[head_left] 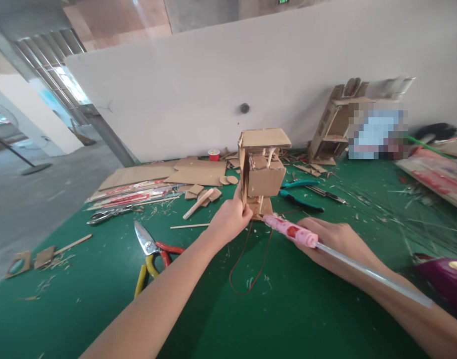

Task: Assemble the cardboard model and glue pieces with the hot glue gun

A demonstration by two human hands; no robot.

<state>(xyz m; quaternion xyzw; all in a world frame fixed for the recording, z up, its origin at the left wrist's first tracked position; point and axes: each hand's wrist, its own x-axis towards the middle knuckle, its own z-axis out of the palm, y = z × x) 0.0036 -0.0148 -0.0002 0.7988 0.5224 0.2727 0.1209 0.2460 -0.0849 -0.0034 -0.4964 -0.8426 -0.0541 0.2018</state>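
A small upright cardboard model [266, 182], with a box part between its flat top and base, stands before me on the green table. My left hand [230, 219] is closed around the lower left edge of its back panel. In my right hand [328, 242] is a pink hot glue gun [290, 230], its nozzle at the front of the model's base. A long clear glue stick [374, 274] sticks out of the gun's rear. From the base a thin red wire [231, 279] loops over the tabletop. Whether the nozzle touches the cardboard I cannot tell.
Shears [148, 245] with red and yellow handles lie left of my forearm. Teal-handled pliers [301, 201] and a craft knife [328, 193] lie behind my right hand. Cardboard sheets [198, 172] and scraps line the white wall. A taller cardboard structure [335, 124] stands back right.
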